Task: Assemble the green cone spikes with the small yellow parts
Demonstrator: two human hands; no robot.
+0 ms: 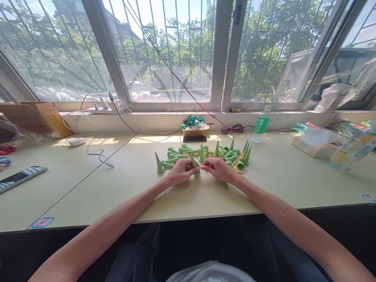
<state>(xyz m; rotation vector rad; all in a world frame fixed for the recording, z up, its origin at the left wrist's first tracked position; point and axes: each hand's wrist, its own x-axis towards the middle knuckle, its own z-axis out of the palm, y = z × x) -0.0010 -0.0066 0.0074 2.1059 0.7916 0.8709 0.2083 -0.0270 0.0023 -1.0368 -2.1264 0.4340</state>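
My left hand (pixel 181 171) is closed around a green plastic cone (pixel 195 166) with a wider base, its tip pointing up. Beside it, my right hand (pixel 219 169) pinches a small yellowish piece (pixel 200 167) against the cone's side; the fingers hide most of this piece. Behind both hands lies a pile of more green cones (pixel 232 152), some standing on their bases and others on their sides. Small yellow pieces (pixel 236 167) are scattered among them. One cone (pixel 159 163) stands upright at the pile's left end.
A small box (pixel 194 135) with green items stands behind the pile. To the right are a water bottle (pixel 261 124) and a tissue box (pixel 314 143). At left lie a phone (pixel 22 178) and a white cable (pixel 101 156). The table's front edge (pixel 194 217) runs below my forearms.
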